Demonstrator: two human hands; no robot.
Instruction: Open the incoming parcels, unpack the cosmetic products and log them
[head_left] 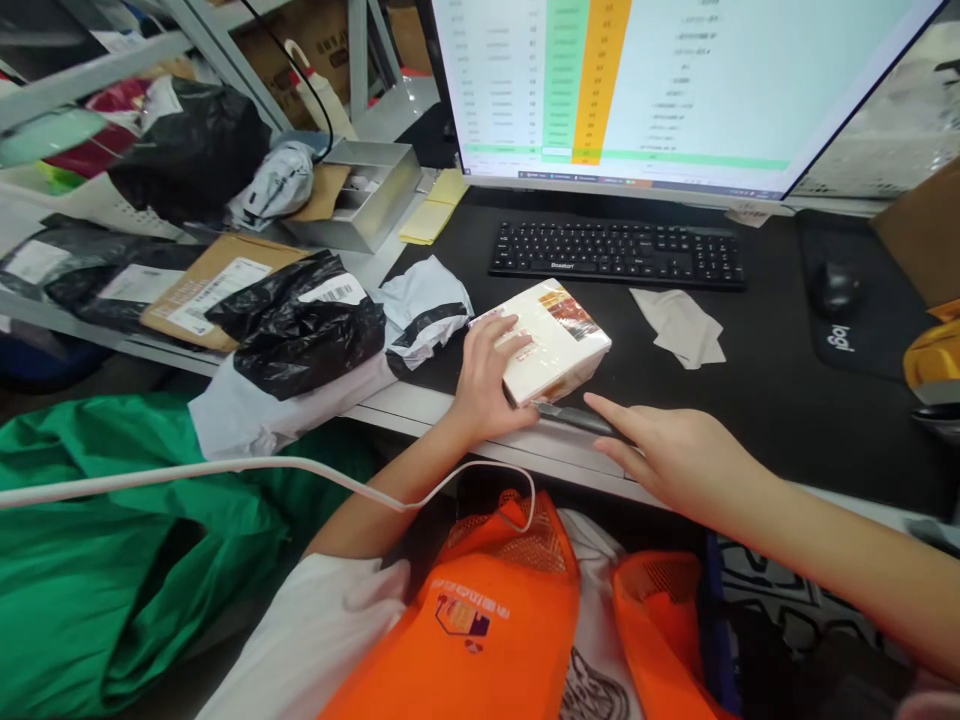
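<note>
My left hand (491, 375) grips a small white box (541, 335) near the desk's front edge, its fingers spread over the top and the thumb low at the near corner. The box is wrapped in shiny clear film and has a brown-and-red picture at one corner. In my right hand (667, 445) is a dark-handled utility knife (577, 417), with the forefinger stretched along it. The knife's tip points left, close to the box's lower edge and my left thumb. Whether the blade touches the box I cannot tell.
Behind the box are a black keyboard (619, 252) and a monitor (637, 90). A crumpled paper (681, 325) lies to the right, near a mouse (836, 288). Bagged parcels (300, 325) crowd the left side. A white cable (300, 463) runs across my left forearm.
</note>
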